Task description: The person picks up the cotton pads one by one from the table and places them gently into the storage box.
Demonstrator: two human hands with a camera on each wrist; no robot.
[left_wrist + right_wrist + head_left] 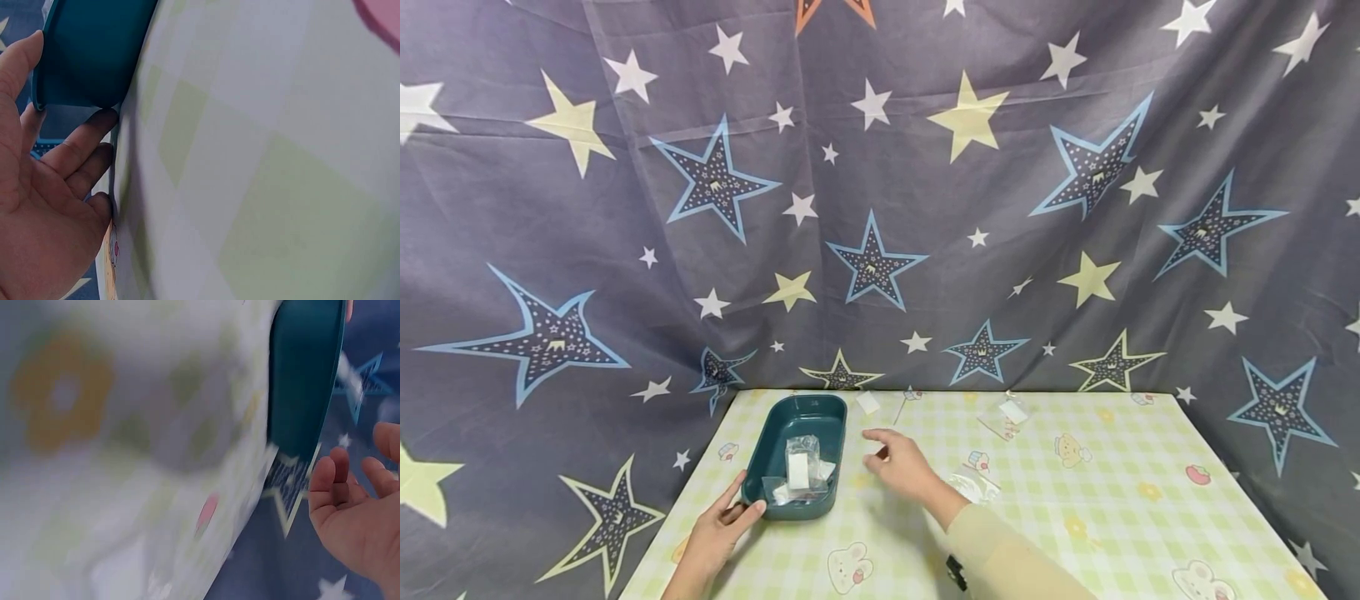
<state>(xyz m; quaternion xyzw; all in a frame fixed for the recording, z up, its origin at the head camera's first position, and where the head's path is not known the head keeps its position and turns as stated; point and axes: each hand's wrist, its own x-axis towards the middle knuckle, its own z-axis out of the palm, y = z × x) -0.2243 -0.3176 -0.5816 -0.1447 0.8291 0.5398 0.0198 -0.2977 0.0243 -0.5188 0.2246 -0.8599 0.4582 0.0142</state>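
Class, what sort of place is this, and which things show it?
Probably a makeshift indoor tabletop workspace: a star-patterned curtain hangs behind, a checked table cover is spread in front, and a teal tray holds small clear packets.

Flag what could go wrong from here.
1. The left hand holds the teal tray only at its near-left corner, so a knock on the far end might swing it.
2. The clear bag lies close beside the right sleeve, which could brush it.
3. The packets in the tray overlap, so lifting one may drag another.
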